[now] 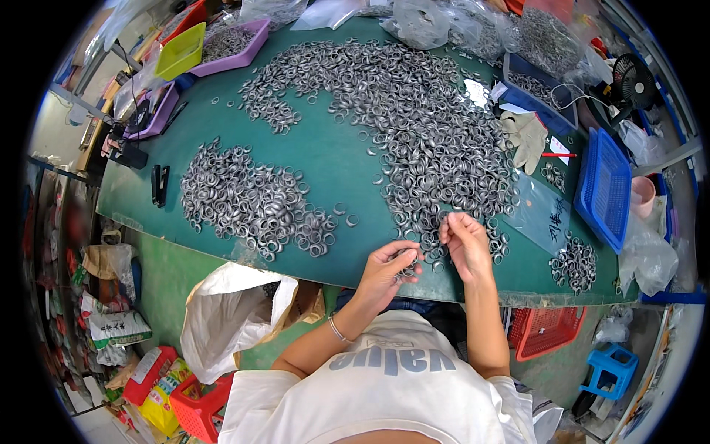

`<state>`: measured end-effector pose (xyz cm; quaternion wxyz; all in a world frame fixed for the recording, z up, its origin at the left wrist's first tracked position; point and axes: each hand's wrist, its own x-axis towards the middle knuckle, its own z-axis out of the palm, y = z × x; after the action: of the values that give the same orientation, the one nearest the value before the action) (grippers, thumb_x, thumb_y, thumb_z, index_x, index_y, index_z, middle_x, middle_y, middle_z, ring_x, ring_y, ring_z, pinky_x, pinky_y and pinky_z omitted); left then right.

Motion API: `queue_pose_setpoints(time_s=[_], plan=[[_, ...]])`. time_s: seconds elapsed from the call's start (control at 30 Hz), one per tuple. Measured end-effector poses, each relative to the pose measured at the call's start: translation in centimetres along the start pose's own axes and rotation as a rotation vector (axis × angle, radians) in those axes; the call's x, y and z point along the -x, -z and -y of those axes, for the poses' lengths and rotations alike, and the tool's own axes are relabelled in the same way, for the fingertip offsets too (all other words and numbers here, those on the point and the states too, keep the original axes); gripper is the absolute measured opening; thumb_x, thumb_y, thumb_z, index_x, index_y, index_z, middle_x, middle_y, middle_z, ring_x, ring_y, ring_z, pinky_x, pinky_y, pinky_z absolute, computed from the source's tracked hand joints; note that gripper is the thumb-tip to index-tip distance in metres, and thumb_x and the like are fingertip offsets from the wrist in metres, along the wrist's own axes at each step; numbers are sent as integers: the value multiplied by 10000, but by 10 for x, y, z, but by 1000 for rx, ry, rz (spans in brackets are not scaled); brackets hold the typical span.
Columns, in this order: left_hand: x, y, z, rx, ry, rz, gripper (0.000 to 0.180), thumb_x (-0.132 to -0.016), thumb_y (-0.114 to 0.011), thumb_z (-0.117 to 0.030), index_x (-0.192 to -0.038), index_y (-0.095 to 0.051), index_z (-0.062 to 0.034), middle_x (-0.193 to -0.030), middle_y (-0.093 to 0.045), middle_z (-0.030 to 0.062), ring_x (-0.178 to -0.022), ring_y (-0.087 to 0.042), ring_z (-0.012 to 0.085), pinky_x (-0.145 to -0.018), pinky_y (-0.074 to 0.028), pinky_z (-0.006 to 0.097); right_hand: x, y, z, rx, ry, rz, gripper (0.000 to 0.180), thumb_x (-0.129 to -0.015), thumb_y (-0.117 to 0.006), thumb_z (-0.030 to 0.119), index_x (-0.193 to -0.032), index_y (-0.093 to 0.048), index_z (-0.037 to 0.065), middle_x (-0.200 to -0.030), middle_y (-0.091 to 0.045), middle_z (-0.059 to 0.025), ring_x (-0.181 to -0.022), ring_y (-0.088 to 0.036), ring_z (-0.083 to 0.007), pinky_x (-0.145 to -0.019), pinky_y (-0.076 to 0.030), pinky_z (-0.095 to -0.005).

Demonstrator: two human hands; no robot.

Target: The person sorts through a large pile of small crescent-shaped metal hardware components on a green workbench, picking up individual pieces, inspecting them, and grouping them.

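Observation:
A large heap of grey metal rings spreads over the green table and reaches down toward its near edge. At the heap's near end my left hand is closed around a few metal rings, which show between thumb and fingers. Just to its right, my right hand is over the lowest rings with thumb and fingertips pinched together; what they hold is too small to make out. To the left lies a second pile of rings, and a smaller pile is at the right near corner.
A black stapler lies at the left. Rightward are a work glove, a clear plastic bag, a red pen, blue baskets and a black fan. An open white sack stands below the near edge.

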<state>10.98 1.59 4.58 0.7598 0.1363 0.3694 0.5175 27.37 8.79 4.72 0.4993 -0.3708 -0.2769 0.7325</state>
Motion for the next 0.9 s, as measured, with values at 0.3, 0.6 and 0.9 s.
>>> queue_pose_setpoints(time_s=[0.3,0.6,0.9], plan=[[2,-14,-8,6,-15,-35,236,-865,-592,-122,-1083,-571,-34,-973,-623,81,-826,-618,141,-679,-538,262,32,-19,10,775,376,153,77,-791,-635,61,-857,-616,25,-811,-627,-60,-725,-559,-176,-676,-434,-290],[-3,-5,-4,23,8,-34,187,-869,-573,-110,-1039,-559,-34,-969,-602,85,-808,-598,137,-687,-530,251,22,-28,16,1150,809,-55,105,-727,-629,-9,-832,-622,-5,-829,-608,-112,-758,-550,-264,-699,-424,-354],[-1,-1,-4,134,49,-16,144,-861,-563,-98,-999,-550,-56,-931,-599,88,-786,-590,156,-656,-521,249,-43,2,8,1703,843,-240,264,-748,-621,63,-1010,-612,28,-1035,-575,-107,-960,-507,-279,-805,-391,-359]])
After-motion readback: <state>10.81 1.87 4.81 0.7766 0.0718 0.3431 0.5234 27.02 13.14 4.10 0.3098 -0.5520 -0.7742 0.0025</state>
